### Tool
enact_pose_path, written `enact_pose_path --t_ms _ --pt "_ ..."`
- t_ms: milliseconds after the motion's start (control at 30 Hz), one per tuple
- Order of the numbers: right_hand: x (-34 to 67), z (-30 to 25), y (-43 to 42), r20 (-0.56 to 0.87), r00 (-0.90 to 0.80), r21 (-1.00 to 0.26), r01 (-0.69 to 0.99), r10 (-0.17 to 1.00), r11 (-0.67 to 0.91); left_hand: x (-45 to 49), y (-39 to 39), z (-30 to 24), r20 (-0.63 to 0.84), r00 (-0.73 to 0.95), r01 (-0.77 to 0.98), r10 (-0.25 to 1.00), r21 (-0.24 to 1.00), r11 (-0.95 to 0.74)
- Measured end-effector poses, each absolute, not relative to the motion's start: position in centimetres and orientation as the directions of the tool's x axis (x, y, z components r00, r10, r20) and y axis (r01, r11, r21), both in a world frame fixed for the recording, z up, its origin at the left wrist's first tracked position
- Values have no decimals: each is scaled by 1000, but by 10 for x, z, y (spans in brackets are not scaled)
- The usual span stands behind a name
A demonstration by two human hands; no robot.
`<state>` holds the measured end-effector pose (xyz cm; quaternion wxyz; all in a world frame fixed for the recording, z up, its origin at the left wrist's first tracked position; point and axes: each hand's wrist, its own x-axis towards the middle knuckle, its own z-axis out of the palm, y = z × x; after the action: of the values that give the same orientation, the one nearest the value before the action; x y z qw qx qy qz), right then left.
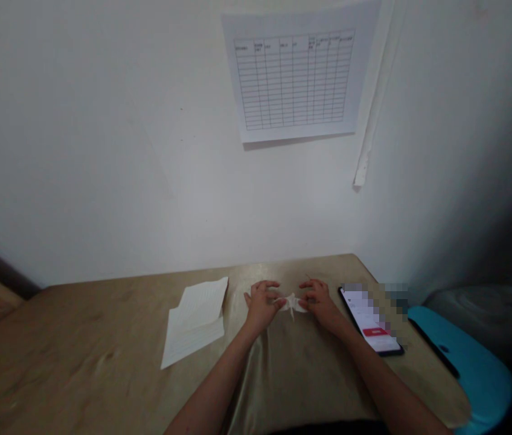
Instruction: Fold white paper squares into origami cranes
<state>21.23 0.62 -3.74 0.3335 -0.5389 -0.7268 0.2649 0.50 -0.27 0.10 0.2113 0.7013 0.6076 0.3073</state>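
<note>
Between my two hands is a small folded white paper piece (291,302) with pointed parts sticking up and down in its middle. My left hand (262,302) pinches its left end between thumb and fingers. At the other end, my right hand (319,301) grips it the same way, wrist low over the table. Parts of the paper are hidden by my fingertips. Left of my left hand lies a creased sheet of lined white paper (197,320), partly folded over.
A phone (371,323) with a lit screen lies right of my right hand on the brown-covered table (115,350). Beyond the table's right edge is a blue object (468,368). A printed table sheet (299,78) hangs on the white wall behind.
</note>
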Motion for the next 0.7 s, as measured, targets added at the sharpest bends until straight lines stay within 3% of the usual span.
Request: enact_pose_path --t_ms 367,700 --pt "215 -39 5 175 -275 -747 589 945 309 -1 -2 -1 166 216 769 962 579 -272" --pt "213 -41 9 201 -162 -776 576 966 258 6 -2 4 174 47 727 984 669 -153"
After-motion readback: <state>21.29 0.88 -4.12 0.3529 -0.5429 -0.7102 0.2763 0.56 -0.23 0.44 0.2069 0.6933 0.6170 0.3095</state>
